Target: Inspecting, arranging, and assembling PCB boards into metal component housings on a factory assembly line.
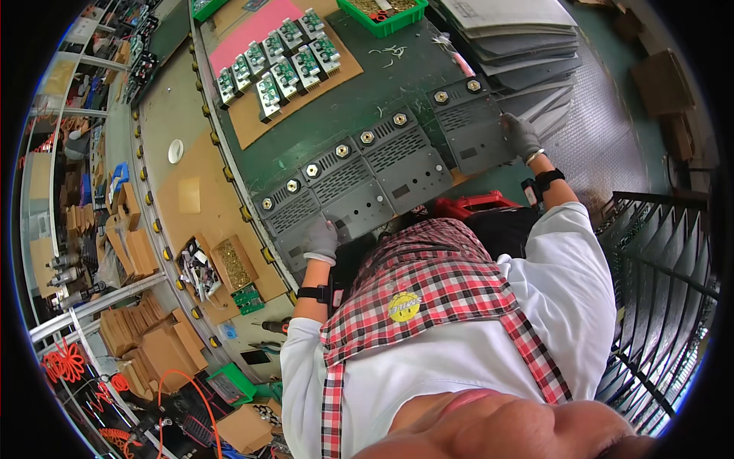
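Observation:
Several dark grey slotted metal panels stand side by side on the green bench, each with brass-coloured fittings along its far edge. My gloved left hand (319,239) rests on the near part of the left panels (294,210), its fingers on the metal surface. At the right end of the row, my gloved right hand (522,138) grips the right edge of a metal panel (472,126). A narrow gap separates that panel from its neighbour (405,164). Its underside and the fingers beneath it are hidden.
Green circuit boards on heat sinks (283,73) sit on cardboard at the far side. Beyond them is a green bin (382,17) of small metal parts. Stacked grey sheets (520,46) lie far right. A conveyor line (191,145) runs left; a black rack (661,268) stands right.

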The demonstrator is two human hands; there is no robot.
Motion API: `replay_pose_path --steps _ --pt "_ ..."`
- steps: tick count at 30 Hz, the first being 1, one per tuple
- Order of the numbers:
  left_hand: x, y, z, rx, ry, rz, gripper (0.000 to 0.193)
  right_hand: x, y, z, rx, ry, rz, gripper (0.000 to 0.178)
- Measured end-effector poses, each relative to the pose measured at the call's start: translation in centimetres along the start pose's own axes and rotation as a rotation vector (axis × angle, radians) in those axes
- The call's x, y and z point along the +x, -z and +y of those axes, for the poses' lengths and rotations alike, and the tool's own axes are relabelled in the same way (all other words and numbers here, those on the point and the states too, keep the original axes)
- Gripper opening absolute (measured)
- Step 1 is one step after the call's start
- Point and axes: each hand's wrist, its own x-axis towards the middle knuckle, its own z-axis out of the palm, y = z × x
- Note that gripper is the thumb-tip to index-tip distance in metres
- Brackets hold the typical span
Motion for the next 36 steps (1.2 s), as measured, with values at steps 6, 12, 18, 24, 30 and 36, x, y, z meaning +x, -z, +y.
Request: replay_pose_path --steps 6,12,18,24,30,36 --pt "-0.3 -0.3 -0.1 0.028 -0.048 0.065 0.029 0.1 -2.7 -1.7 0.052 0.064 -0.114 0.027" --pt "-0.1 -0.9 -0.1 0.064 0.013 0.066 0.028 -0.2 -1.5 -3.2 0.098 0.027 -0.128 0.036" --pt "-0.6 -1.7 -0.2 0.015 0.022 0.142 0.029 -1.9 -0.7 -9.9 0.024 0.224 0.006 0.037" --pt "-0.9 -2.8 -0.6 -0.050 0.024 0.185 0.028 -4.8 -2.9 -15.5 -0.069 0.223 -0.408 0.042" --pt "-0.9 -3.0 -0.5 0.126 0.024 0.185 0.025 -4.5 -4.1 -14.7 -0.052 0.277 -0.334 0.042" --pt "-1.0 -2.8 -0.4 0.116 0.022 0.208 0.024 -4.7 -4.5 -14.4 -0.054 0.295 -0.308 0.043"
